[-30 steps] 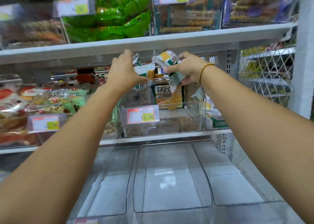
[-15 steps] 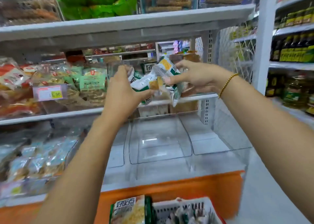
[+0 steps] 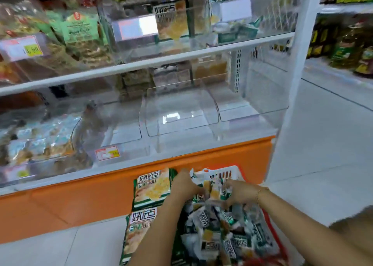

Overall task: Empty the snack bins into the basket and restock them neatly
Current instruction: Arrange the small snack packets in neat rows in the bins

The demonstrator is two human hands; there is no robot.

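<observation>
Both my hands are down in the white and red basket (image 3: pixel 229 172) on the floor, over a heap of small green-and-white snack packets (image 3: pixel 226 231). My left hand (image 3: pixel 186 185) and my right hand (image 3: pixel 241 191) each grip a few small packets (image 3: pixel 212 191) between them, just above the heap. Two large bags of the same brand (image 3: pixel 151 187) stand against the basket's left side. The clear bins (image 3: pixel 179 112) on the lowest shelf, straight ahead, hold nothing. On the shelf above, a clear bin (image 3: pixel 153 41) has one large bag (image 3: pixel 171 21) left in it.
An orange shelf base (image 3: pixel 80 197) runs across behind the basket. Bins at the left (image 3: pixel 36 140) hold other wrapped snacks. A white upright post (image 3: pixel 292 84) ends the shelving, with tiled floor (image 3: pixel 323 144) and a bottle shelf (image 3: pixel 347 47) to the right.
My hands carried the small packets from the upper shelf bin down into the basket. My view dropped from the shelves to the floor.
</observation>
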